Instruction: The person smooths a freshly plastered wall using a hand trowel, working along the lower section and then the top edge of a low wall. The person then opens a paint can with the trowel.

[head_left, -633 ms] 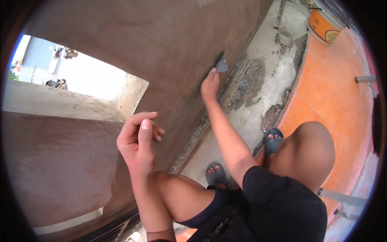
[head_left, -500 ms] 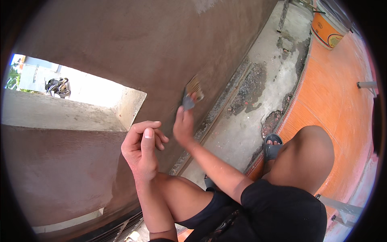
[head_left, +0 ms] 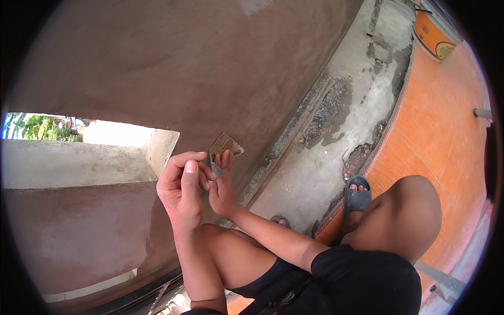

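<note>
My right hand (head_left: 223, 195) holds a piece of sandpaper (head_left: 226, 145), brown and printed on one side and grey on the other, with a ragged edge. The sheet lies at the brown plastered wall (head_left: 210, 79), right of the wall opening; whether it presses on the surface I cannot tell. Nearer to me, my left hand (head_left: 184, 189) is raised with its fingers loosely curled and apart. I see nothing in it. Its fingertips overlap the grey corner of the sandpaper in view; whether they touch is unclear.
A rectangular opening with a concrete sill (head_left: 79, 163) cuts the wall at left. Below runs a rough concrete strip (head_left: 310, 168) with wet patches. To the right are an orange tiled floor (head_left: 415, 121), an orange-and-white bucket (head_left: 433, 37) and metal legs (head_left: 443, 278). My sandalled foot (head_left: 358, 194) stands at the tile edge.
My right hand and the sandpaper have moved left and down along the wall, close to my left hand. My left hand keeps its loose curl. The view has shifted slightly.
</note>
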Tool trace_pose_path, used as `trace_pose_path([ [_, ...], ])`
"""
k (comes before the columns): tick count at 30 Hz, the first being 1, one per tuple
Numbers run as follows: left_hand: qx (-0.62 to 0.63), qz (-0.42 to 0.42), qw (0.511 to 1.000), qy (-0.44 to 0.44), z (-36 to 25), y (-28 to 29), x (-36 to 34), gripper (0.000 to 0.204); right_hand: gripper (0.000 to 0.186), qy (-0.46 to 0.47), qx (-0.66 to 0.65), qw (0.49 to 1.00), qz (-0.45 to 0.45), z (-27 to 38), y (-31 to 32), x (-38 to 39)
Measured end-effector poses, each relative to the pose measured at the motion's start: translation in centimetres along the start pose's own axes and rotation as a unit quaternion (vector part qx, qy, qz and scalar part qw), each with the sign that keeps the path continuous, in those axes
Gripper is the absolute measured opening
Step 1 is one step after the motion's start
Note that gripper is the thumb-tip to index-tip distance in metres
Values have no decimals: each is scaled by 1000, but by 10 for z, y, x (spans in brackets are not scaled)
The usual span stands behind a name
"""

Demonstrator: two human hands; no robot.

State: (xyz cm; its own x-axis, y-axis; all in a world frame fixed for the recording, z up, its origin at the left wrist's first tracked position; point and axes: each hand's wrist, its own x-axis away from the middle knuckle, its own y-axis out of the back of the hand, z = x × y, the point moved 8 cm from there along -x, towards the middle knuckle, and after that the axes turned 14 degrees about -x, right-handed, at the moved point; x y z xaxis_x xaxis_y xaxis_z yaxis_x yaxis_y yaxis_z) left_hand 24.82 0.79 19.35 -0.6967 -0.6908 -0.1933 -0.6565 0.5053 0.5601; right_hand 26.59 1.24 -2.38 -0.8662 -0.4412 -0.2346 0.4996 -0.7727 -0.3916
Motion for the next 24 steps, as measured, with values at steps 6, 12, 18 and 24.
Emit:
trace_pose_path([
  [6,-30,32,999,-8,3,8,16,24,52,-128,-130,966,-182,-66,136,-148],
  [12,-25,55,998,31,18,12,13,20,58,1,-23,994,-105,-27,51,-57],
  [18,-48,69,996,9,24,5,11,23,53,-91,-61,968,-226,-54,149,-154],
  [24,-13,139,990,15,20,-23,3,20,51,-68,-16,989,-130,-39,80,-78],
])
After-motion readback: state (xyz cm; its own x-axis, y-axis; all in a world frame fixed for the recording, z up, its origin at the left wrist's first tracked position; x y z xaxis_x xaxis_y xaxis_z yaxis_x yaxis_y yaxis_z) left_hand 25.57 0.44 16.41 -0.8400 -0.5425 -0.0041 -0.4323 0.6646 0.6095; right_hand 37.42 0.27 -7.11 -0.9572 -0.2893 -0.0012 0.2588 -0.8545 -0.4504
